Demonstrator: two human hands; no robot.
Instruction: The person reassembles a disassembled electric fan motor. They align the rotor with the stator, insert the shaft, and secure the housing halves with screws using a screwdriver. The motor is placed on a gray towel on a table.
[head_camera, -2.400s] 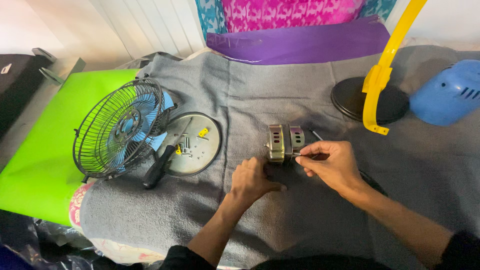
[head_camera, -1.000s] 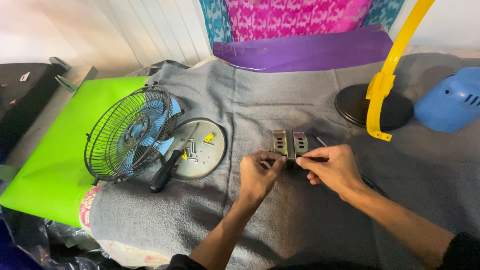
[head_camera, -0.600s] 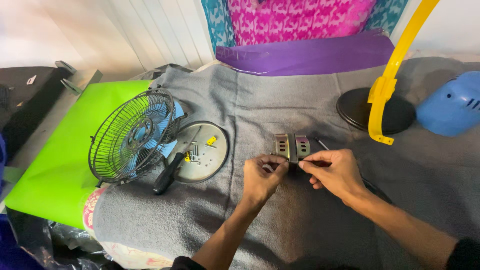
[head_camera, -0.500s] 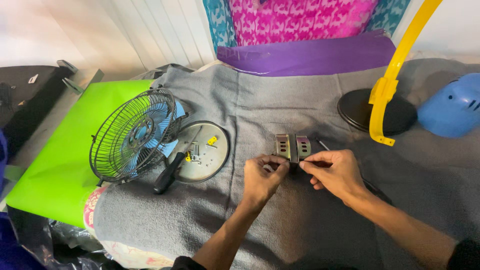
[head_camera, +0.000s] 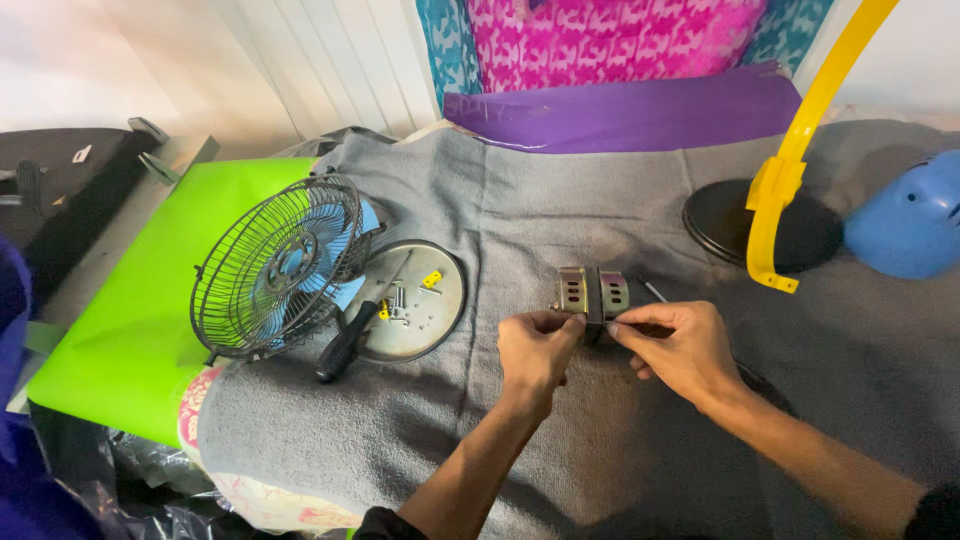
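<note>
I see a grey blanket (head_camera: 600, 210) filling most of the frame, with a fan cage (head_camera: 275, 268) left of centre, a round metal plate (head_camera: 412, 298) just beside it and a screwdriver (head_camera: 345, 340) on its edge. At centre, my left hand (head_camera: 535, 350) and right hand (head_camera: 680, 345) pinch the small metal motor (head_camera: 588, 294) from both sides

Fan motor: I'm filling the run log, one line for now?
left hand: grips fan motor | right hand: grips it | on grey cloth
</note>
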